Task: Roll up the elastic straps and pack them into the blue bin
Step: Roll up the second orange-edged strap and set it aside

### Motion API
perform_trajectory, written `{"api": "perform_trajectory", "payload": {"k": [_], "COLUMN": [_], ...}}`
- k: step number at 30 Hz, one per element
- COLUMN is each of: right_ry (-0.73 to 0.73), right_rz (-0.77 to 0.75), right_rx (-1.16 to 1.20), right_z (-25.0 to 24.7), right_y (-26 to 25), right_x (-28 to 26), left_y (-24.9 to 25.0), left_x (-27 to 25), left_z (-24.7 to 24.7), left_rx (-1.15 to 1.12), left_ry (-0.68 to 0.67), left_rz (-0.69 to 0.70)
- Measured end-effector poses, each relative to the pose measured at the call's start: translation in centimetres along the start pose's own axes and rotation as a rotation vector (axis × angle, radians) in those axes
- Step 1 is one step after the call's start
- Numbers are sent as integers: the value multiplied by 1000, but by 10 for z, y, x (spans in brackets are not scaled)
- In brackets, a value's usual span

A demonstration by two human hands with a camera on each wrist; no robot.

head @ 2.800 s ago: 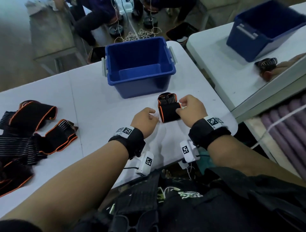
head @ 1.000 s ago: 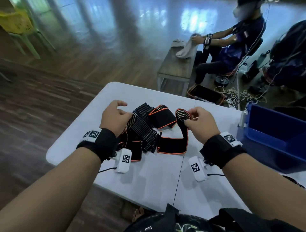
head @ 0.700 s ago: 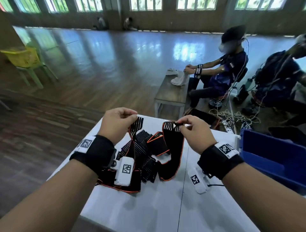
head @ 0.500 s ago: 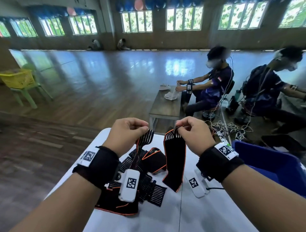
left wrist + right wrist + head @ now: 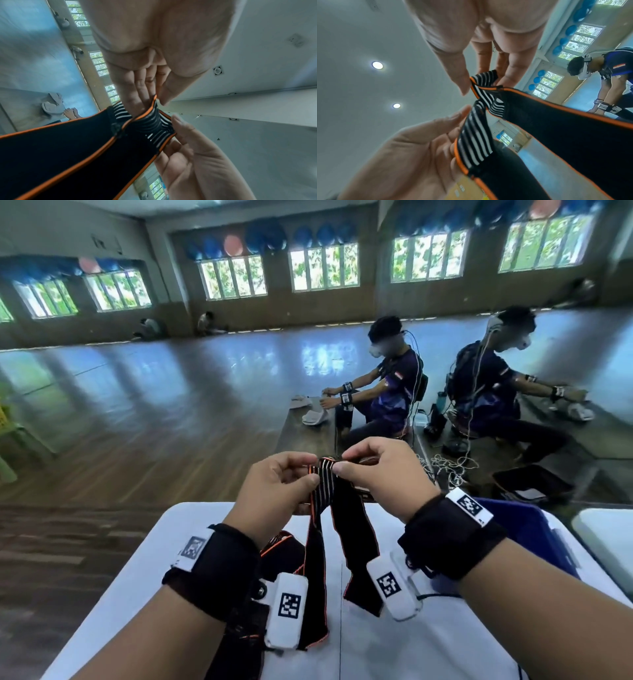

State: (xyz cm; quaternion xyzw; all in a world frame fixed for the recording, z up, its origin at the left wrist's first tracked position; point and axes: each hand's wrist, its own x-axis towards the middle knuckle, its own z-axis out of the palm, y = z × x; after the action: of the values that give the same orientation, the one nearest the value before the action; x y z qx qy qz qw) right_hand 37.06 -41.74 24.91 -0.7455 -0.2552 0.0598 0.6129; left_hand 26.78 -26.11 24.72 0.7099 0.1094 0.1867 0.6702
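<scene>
Both of my hands hold one black elastic strap [image 5: 356, 542] with orange edging up in the air above the white table [image 5: 428, 645]. My left hand [image 5: 310, 477] pinches a black-and-white striped end between thumb and fingers. My right hand [image 5: 337, 465] pinches the other striped part right beside it, so the two hands almost touch. Two lengths of strap hang down to the table. The left wrist view shows my left hand [image 5: 150, 104] pinching the strap [image 5: 68, 148]. My right hand [image 5: 481, 85] shows the same pinch on the strap [image 5: 556, 128]. The blue bin [image 5: 524, 529] stands to the right, partly hidden by my right wrist.
More black and orange straps [image 5: 284, 546] lie in a pile under my left wrist. A second white table [image 5: 603, 535] stands at the far right. Beyond the table two seated people [image 5: 394, 392] work at a low bench [image 5: 305, 436], with cables on the wooden floor.
My hands have lifted the strap higher and come together, so the two striped ends that were apart now meet. The head view has tilted up towards the hall.
</scene>
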Motion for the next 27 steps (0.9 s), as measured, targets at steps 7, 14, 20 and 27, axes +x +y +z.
{"api": "perform_trajectory", "payload": {"k": [7,14,20,27], "right_ry": [70,72,44,-45], "right_rz": [-114,-51,2,84], "right_rx": [-118,300,465,465], "right_z": [-20,-45,-65,-82], "right_y": [6,9,15,26], "right_x": [-22,-37,-46,-56], "left_y": [0,4,6,8], "left_x": [-5,-18,-32,-56], "left_z": [39,69,88,109], "left_rx": [-50,-100,-109,-90], "left_ry": [56,135,149,167], "left_rz": [79,145,159,144]}}
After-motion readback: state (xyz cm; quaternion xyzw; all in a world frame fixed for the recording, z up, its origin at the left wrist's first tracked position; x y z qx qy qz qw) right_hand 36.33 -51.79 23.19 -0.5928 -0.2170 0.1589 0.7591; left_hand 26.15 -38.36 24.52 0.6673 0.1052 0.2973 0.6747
